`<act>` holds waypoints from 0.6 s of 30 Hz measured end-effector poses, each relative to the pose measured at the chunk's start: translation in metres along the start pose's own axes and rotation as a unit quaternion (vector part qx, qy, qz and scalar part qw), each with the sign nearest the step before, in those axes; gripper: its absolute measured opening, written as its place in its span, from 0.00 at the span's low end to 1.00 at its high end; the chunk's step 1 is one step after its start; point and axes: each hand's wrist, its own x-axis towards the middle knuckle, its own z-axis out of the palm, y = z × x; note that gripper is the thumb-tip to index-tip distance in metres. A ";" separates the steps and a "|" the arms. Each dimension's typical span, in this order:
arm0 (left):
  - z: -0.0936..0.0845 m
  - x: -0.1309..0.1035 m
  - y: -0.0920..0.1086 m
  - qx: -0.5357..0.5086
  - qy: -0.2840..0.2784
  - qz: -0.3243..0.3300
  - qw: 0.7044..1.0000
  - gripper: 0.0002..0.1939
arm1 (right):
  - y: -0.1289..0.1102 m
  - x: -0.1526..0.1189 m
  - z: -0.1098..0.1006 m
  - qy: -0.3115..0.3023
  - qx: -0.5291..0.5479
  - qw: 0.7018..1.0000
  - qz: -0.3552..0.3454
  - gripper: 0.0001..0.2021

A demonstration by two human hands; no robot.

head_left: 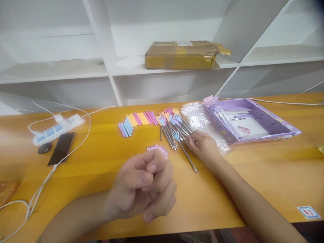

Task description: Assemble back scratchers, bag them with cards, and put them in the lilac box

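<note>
My left hand (149, 185) is raised over the front of the table, fingers curled in and thumb against the index finger, with nothing visible in it. At the right edge of a pile of back scratchers (169, 131), my right hand (204, 145) has its fingers closed on the end of a metal rod; the fingertips are partly hidden. The scratchers have steel rods and small hand-shaped heads in blue, yellow, pink and purple. One blue-headed back scratcher (187, 157) lies apart, pointing toward me. Behind my left hand are pink printed cards (159, 149), partly covered.
Coloured tubes (138, 118) lie in rows left of the pile. Clear plastic bags (196, 114) and a purple open box (268, 138) are at right. A power strip (58, 130), phone (61, 148) and cables occupy the left. A taped carton (181, 55) sits on the shelf.
</note>
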 end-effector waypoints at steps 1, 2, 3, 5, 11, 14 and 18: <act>0.000 0.001 0.001 -0.001 0.003 0.001 1.000 0.11 | 0.000 0.000 0.000 -0.001 -0.001 1.000 0.000 0.14; -0.001 0.001 0.001 0.003 0.004 0.002 1.000 0.11 | 0.001 0.000 0.000 -0.003 -0.002 1.000 0.000 0.14; -0.002 0.002 0.002 0.011 0.006 0.004 1.000 0.13 | 0.001 0.000 0.000 -0.004 -0.002 1.000 0.000 0.15; -0.004 0.004 0.003 0.028 0.013 0.011 0.999 0.19 | 0.001 0.000 -0.001 -0.008 -0.001 1.000 0.001 0.15; -0.007 0.009 0.005 0.031 0.050 0.005 0.998 0.23 | -0.001 0.000 -0.004 -0.008 0.003 1.000 0.003 0.15; -0.004 0.005 0.004 0.073 0.041 0.013 0.996 0.22 | -0.002 0.000 -0.005 -0.008 -0.001 1.000 -0.002 0.15; 0.007 -0.015 0.000 0.179 0.059 0.051 0.981 0.20 | -0.001 0.001 -0.004 -0.007 -0.011 1.000 -0.003 0.15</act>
